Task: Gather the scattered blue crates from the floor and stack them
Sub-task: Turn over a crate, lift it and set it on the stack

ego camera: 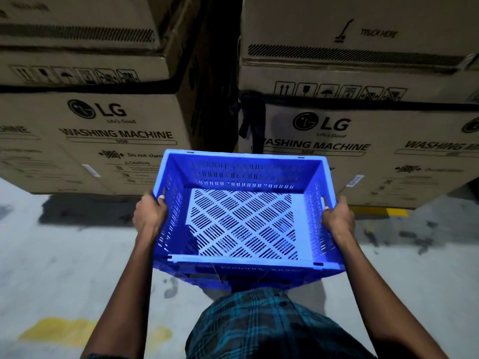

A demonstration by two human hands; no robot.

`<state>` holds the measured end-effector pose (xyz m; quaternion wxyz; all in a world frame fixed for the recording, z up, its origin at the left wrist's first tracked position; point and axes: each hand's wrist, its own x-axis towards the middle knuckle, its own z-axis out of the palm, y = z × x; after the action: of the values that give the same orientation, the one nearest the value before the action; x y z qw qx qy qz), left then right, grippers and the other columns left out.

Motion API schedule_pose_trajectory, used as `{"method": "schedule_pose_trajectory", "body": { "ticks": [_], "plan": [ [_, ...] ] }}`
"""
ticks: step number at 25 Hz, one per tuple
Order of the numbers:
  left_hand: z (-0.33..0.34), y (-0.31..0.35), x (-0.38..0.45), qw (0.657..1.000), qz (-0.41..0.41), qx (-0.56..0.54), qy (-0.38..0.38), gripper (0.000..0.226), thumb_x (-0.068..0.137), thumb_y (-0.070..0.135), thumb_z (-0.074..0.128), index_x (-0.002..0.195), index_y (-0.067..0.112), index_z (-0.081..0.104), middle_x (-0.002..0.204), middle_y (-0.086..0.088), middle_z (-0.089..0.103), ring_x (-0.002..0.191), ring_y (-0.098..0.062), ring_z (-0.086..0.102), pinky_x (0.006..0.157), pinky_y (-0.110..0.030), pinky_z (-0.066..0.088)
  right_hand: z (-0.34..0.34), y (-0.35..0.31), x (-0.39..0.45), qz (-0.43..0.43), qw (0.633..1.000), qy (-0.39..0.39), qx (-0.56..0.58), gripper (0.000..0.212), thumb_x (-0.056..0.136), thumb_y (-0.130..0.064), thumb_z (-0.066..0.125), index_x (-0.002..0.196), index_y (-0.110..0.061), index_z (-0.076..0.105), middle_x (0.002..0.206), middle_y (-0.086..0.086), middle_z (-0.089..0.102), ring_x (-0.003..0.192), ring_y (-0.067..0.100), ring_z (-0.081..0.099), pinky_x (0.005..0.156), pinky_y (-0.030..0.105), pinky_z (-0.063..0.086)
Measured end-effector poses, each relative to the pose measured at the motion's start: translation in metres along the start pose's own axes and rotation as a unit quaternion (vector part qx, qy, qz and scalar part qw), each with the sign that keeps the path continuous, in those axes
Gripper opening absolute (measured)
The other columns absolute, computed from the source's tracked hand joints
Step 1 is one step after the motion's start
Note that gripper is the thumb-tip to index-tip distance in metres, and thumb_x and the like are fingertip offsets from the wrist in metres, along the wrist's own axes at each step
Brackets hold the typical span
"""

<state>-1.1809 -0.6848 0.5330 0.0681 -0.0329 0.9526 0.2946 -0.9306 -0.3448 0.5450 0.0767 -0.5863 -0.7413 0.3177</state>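
1. Far left: a stack of washing-machine cartons (88, 120) stands on the floor (64, 255). A faded yellow mark (59, 330) lies on the floor near our left side. No other crate shows on this side.
2. Our left hand (150, 213) is clamped on the left wall of the blue crate (241, 221), fingers hooked through the handle slot and over the rim. That grip takes the weight at the top edge, so the crate hangs level.
3. Centre: the crate is in the air in front of our body, well clear of the floor, open side up and empty. We see straight through its slotted base. The near wall sits just above our checked shirt (259, 325), held close, likely to keep the load easy on the arms.
4. Our right hand (337, 218) is closed on the right wall in the same way, at about the same height. The matched grip stops the crate from tilting or twisting.
5. Right: a second carton stack (363, 130) stands beyond the crate, with a dark gap (220, 86) between the two stacks. A yellow floor strip (381, 211) shows at its foot.
6. Our read: this is the carry step. No stack of crates is in view, so we cannot tell where this one goes or how many are left.
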Motion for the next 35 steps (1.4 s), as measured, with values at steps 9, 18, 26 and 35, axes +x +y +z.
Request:
{"method": "schedule_pose_trajectory", "body": {
  "ticks": [9,18,26,35],
  "plan": [
    [-0.005,-0.002,0.007,0.999,0.039,-0.009,-0.017,0.032,0.097,0.029,0.054,0.112,0.002,0.062,0.111,-0.026,0.067,0.095,-0.045,0.065,0.077,-0.043,0.05,-0.007,-0.009,0.0,-0.039,0.998,-0.032,-0.04,0.016,0.094,-0.007,0.05,0.103,-0.008,0.037,0.114,0.027,0.061,0.089,0.038,0.06,0.069,0.032,0.039],
    [-0.001,-0.009,0.003,0.999,0.04,0.022,-0.015,0.029,0.098,0.028,0.054,0.112,0.003,0.055,0.109,-0.021,0.067,0.092,-0.042,0.066,0.078,-0.042,0.054,0.012,0.019,-0.03,-0.086,0.978,0.064,-0.181,0.044,0.091,-0.031,0.057,0.125,-0.009,0.039,0.12,0.019,0.056,0.103,0.041,0.061,0.079,0.047,0.05],
    [0.01,-0.003,-0.03,0.951,0.271,0.139,0.045,0.07,0.089,0.043,0.062,0.145,0.012,0.036,0.148,-0.017,0.038,0.134,-0.036,0.038,0.104,-0.056,0.033,0.019,0.03,-0.083,-0.136,0.967,0.018,-0.215,0.074,0.091,-0.049,0.056,0.152,-0.018,0.027,0.161,0.016,0.018,0.148,0.041,0.014,0.113,0.058,0.019],
    [0.039,0.022,-0.105,0.752,0.533,0.238,-0.305,0.077,0.078,0.078,0.056,0.137,0.028,0.055,0.133,0.004,0.064,0.121,-0.02,0.06,0.095,-0.036,0.047,0.029,0.045,-0.114,-0.25,0.939,0.047,-0.231,0.072,0.096,-0.065,0.008,0.113,-0.026,0.066,0.107,0.0,0.072,0.106,0.025,0.063,0.086,0.042,0.036]
  ]
}}
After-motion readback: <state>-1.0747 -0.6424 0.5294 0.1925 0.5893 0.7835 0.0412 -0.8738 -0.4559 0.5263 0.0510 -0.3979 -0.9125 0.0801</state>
